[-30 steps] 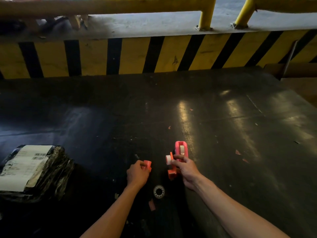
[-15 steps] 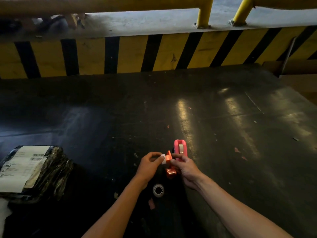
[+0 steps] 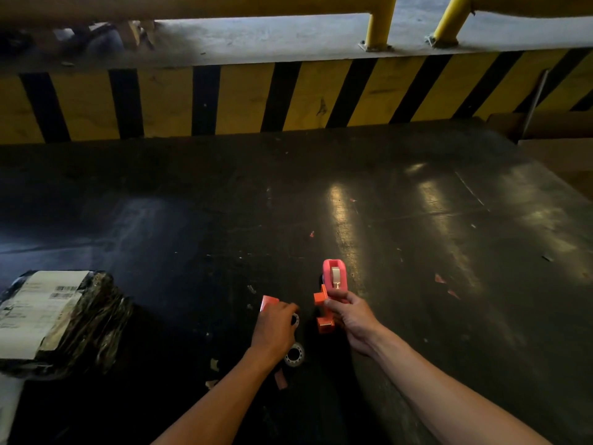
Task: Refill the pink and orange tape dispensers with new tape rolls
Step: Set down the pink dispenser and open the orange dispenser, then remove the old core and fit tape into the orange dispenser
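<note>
On the black table my right hand (image 3: 351, 319) grips the orange tape dispenser (image 3: 323, 311). The pink tape dispenser (image 3: 334, 273) stands upright right behind it, touching my fingers, with a pale roll showing in its top. My left hand (image 3: 274, 329) is a little to the left, fingers curled on a small tape roll (image 3: 294, 319) at its fingertips. An orange plastic piece (image 3: 269, 301) shows just above its knuckles; whether I hold it I cannot tell. A second small tape roll (image 3: 294, 354) lies flat on the table by my left wrist.
A parcel in black wrap with a white label (image 3: 54, 316) sits at the left. Scraps of paper and tape litter the table (image 3: 417, 252). A yellow and black striped barrier (image 3: 244, 97) runs along the far edge. Cardboard boxes (image 3: 558, 130) stand at the back right.
My left hand had reached to the orange dispenser half a second ago. It has since drawn back to the left, now with a small roll at its fingertips. My right hand stayed put.
</note>
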